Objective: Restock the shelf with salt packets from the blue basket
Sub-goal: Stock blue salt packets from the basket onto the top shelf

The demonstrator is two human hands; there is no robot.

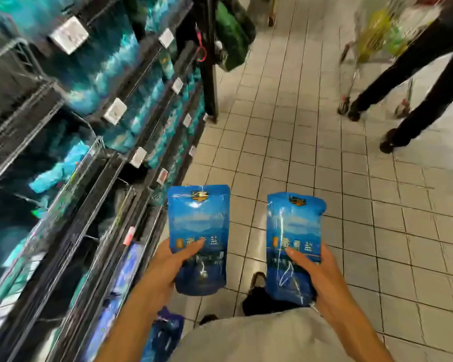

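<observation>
Two blue salt packets, the left packet [198, 239] gripped by the left hand [168, 265] and the right packet [293, 246] by the right hand [322, 280], thumbs pressed on fronts marked "盐", are held apart above open tiled floor [338, 165], right of the shelf [94, 178] edge.

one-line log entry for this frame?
left hand: grips packet | right hand: grips second packet | shelf: on left, unreached

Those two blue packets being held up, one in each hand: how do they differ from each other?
The left packet looks flat and smooth, its top edge straight; the right packet is creased, with a bent top corner and bright wrinkle lines. The left packet stands nearly upright and a little higher; the right packet tilts slightly. The left hand grips its packet from the left side, the right hand from the right. Both share the same blue design and are held at their lower halves.
</observation>
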